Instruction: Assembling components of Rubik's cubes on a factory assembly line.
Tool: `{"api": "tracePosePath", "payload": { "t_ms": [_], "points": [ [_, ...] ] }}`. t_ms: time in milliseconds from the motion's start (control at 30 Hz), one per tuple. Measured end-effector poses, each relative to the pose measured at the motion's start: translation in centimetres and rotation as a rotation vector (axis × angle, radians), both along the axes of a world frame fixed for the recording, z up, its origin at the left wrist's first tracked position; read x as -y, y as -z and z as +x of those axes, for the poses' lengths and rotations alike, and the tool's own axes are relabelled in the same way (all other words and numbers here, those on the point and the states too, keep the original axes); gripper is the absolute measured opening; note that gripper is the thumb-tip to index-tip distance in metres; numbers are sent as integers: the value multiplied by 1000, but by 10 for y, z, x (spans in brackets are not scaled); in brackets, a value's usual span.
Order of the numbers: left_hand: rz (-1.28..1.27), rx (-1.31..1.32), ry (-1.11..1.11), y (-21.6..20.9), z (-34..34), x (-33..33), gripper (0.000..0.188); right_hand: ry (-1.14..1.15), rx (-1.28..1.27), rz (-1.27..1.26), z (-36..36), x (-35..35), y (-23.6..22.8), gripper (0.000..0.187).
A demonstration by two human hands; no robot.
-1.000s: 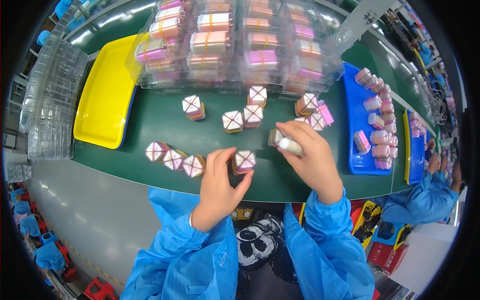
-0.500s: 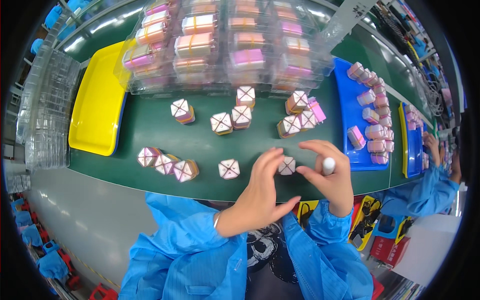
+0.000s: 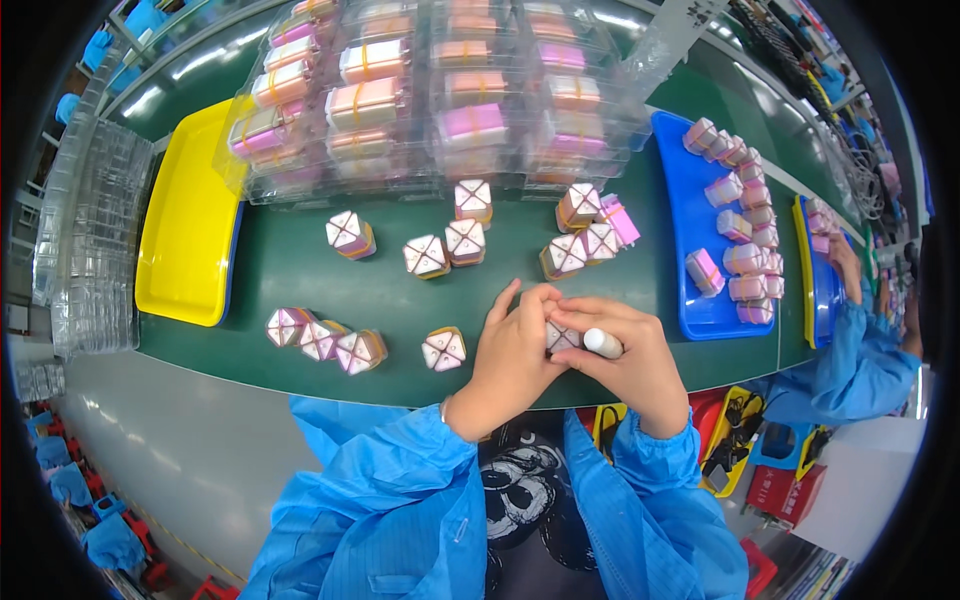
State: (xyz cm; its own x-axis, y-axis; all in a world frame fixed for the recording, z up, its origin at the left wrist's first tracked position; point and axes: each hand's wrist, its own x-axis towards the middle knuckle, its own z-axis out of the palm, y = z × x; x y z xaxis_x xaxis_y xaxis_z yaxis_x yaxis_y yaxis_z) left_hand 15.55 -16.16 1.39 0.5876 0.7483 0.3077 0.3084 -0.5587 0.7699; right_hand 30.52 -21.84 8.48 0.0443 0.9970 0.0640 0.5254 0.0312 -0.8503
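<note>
Near the table's front edge stands a small banded block (image 3: pixel 563 338), its white top crossed by a dark X. My left hand (image 3: pixel 513 350) is closed against its left side, fingertips at the far side. From the right, my right hand (image 3: pixel 630 355) grips the same block with thumb and fingers. That hand also keeps a white marker-like stick (image 3: pixel 602 343) tucked in it, blunt white end up. Fingers cover most of the block's sides. To the left of my hands stands a similar block (image 3: pixel 444 349), apart from them.
Several more blocks (image 3: pixel 340 345) stand about the green table (image 3: pixel 290 255). Stacked clear trays (image 3: pixel 400 190) of wrapped bundles stand at the back. A yellow tray (image 3: pixel 185 290) lies left; a blue tray (image 3: pixel 700 325) with blocks lies right. Beyond it, a co-worker's hand (image 3: pixel 846 268) works.
Both hands have come together and closed around the block between them; before, they were apart with fingers spread beside it. The white stick stayed in my right hand. The whole view has shifted slightly.
</note>
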Motion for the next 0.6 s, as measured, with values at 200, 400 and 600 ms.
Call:
{"api": "tracePosePath", "payload": {
  "t_ms": [200,400,600],
  "points": [
    [-2,61,-19,1,2,-1,55,77,-339,141,11,3,0,31],
    [-122,36,53,-7,-1,-2,41,21,-870,520,-16,-25,-7,40],
    [-133,95,43,-5,-2,-1,41,46,-717,438,-31,-26,-6,36]
  ]
}}
